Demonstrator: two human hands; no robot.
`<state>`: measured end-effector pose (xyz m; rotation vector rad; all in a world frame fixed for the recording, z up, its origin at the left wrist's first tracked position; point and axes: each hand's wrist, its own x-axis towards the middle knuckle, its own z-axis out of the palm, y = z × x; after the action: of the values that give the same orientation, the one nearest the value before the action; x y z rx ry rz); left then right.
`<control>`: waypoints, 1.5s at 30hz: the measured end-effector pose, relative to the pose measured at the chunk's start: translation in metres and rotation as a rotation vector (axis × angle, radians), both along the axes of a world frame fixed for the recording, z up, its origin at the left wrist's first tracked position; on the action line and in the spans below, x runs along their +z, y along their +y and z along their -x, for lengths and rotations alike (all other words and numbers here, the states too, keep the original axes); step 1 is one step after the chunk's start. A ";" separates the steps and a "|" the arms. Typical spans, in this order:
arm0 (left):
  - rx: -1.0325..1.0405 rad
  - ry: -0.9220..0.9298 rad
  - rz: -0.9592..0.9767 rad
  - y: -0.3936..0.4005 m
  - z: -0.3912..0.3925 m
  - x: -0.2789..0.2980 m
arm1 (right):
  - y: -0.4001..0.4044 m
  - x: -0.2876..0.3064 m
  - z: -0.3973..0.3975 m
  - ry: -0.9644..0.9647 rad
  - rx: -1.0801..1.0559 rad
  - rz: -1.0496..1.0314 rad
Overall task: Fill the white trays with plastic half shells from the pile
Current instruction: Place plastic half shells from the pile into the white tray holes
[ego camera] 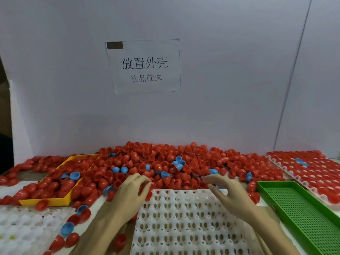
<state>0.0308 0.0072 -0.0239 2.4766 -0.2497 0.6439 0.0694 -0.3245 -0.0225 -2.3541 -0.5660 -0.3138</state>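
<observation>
Glossy plastic shells (158, 159); matt white tray (184, 218)

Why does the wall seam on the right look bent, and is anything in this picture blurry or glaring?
Head view: the wide-angle lens bows lines near the edges, so the wall seam leans; light is soft and even, without harsh glare; the paper sign reads sharply; the left hand, right hand and the shell pile look slightly soft.
</observation>
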 end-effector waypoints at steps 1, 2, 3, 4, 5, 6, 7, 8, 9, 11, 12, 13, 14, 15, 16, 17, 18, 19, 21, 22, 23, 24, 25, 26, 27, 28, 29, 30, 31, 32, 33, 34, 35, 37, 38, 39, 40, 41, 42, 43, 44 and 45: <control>-0.008 -0.024 0.006 0.000 0.002 -0.001 | 0.003 0.002 -0.006 -0.010 -0.007 0.011; -0.013 -0.051 0.021 0.000 0.004 -0.001 | 0.006 0.004 -0.012 -0.016 -0.012 0.033; -0.012 -0.077 0.046 -0.001 0.007 -0.001 | 0.011 0.007 -0.020 -0.027 -0.020 0.064; -0.009 -0.098 0.068 -0.002 0.009 0.001 | 0.017 0.009 -0.029 -0.042 -0.031 0.097; -0.007 -0.114 0.077 -0.002 0.012 0.002 | 0.024 0.012 -0.038 -0.062 -0.039 0.132; -0.007 -0.128 0.074 -0.002 0.014 0.003 | 0.032 0.014 -0.048 -0.085 -0.044 0.167; -0.007 -0.138 0.065 -0.002 0.016 0.003 | 0.040 0.015 -0.057 -0.104 -0.054 0.201; -0.008 -0.144 0.054 -0.001 0.018 0.002 | 0.048 0.017 -0.066 -0.116 -0.073 0.228; -0.008 -0.147 0.046 0.000 0.021 0.000 | 0.056 0.017 -0.074 -0.121 -0.099 0.243; -0.005 -0.159 0.034 0.001 0.024 0.000 | 0.067 0.013 -0.086 -0.128 -0.157 0.240; -0.004 -0.168 0.027 0.002 0.025 0.001 | 0.070 0.010 -0.091 -0.137 -0.180 0.235; -0.004 -0.182 0.021 0.003 0.025 0.002 | 0.073 0.005 -0.094 -0.146 -0.194 0.235; -0.005 -0.201 0.014 0.003 0.026 0.004 | 0.074 0.001 -0.097 -0.153 -0.201 0.241; -0.005 -0.222 0.011 0.003 0.026 0.006 | 0.074 -0.004 -0.098 -0.159 -0.202 0.253; -0.002 -0.241 0.014 0.004 0.026 0.007 | 0.073 -0.007 -0.099 -0.164 -0.203 0.266; 0.003 -0.255 0.021 0.004 0.026 0.008 | 0.073 -0.010 -0.099 -0.167 -0.206 0.273; 0.006 -0.262 0.028 0.004 0.026 0.008 | 0.072 -0.011 -0.099 -0.167 -0.208 0.267; 0.008 -0.264 0.030 0.005 0.026 0.008 | 0.070 -0.012 -0.098 -0.163 -0.205 0.239; 0.009 -0.268 0.026 0.003 0.027 0.009 | 0.067 -0.008 -0.091 -0.151 -0.183 0.115; 0.006 -0.275 0.020 0.002 0.027 0.008 | 0.065 -0.004 -0.086 -0.140 -0.166 0.040; 0.001 -0.277 0.014 0.000 0.026 0.008 | 0.063 0.000 -0.080 -0.121 -0.142 -0.034; -0.008 -0.272 0.008 -0.002 0.026 0.007 | 0.060 0.005 -0.073 -0.087 -0.110 -0.111; -0.019 -0.263 0.006 -0.005 0.027 0.006 | 0.056 0.010 -0.064 -0.031 -0.071 -0.198; -0.034 -0.256 0.006 -0.008 0.027 0.006 | 0.052 0.015 -0.055 0.049 -0.024 -0.295; -0.053 -0.251 0.010 -0.011 0.028 0.005 | 0.048 0.019 -0.046 0.149 0.029 -0.396; -0.074 -0.246 0.018 -0.015 0.028 0.004 | 0.044 0.023 -0.036 0.265 0.091 -0.497; -0.098 -0.235 0.036 -0.019 0.029 0.003 | 0.040 0.026 -0.029 0.397 0.164 -0.598; -0.126 -0.217 0.072 -0.024 0.029 0.003 | 0.036 0.027 -0.022 0.535 0.240 -0.694; -0.161 -0.194 0.128 -0.029 0.030 0.003 | 0.033 0.028 -0.017 0.657 0.304 -0.774; -0.199 -0.166 0.201 -0.033 0.031 0.004 | 0.031 0.029 -0.013 0.751 0.355 -0.827; -0.234 -0.134 0.279 -0.037 0.033 0.006 | 0.031 0.030 -0.010 0.820 0.398 -0.855; -0.267 -0.096 0.352 -0.041 0.035 0.009 | 0.032 0.032 -0.007 0.866 0.435 -0.866; -0.299 -0.051 0.411 -0.045 0.038 0.011 | 0.034 0.034 -0.004 0.894 0.465 -0.872; -0.346 0.020 0.478 -0.052 0.043 0.014 | 0.038 0.036 0.001 0.925 0.513 -0.896; -0.352 0.035 0.496 -0.055 0.045 0.015 | 0.039 0.037 0.003 0.937 0.534 -0.907; -0.349 0.040 0.519 -0.059 0.047 0.014 | 0.041 0.039 0.006 0.948 0.550 -0.915; -0.341 0.043 0.553 -0.062 0.048 0.014 | 0.041 0.039 0.009 0.954 0.559 -0.921; -0.334 0.047 0.594 -0.065 0.049 0.014 | 0.042 0.040 0.010 0.957 0.563 -0.925; -0.327 0.052 0.631 -0.067 0.050 0.014 | 0.042 0.040 0.011 0.957 0.564 -0.926; -0.319 0.056 0.654 -0.068 0.051 0.013 | 0.042 0.040 0.013 0.957 0.569 -0.919; -0.307 0.053 0.661 -0.069 0.051 0.013 | 0.043 0.040 0.014 0.958 0.578 -0.907; -0.291 0.048 0.658 -0.070 0.051 0.012 | 0.044 0.040 0.015 0.961 0.584 -0.889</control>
<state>-0.0201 -0.0628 -0.0114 1.7791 -0.3129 0.4476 0.0542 -0.2805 0.0176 -1.1730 -0.4501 0.6777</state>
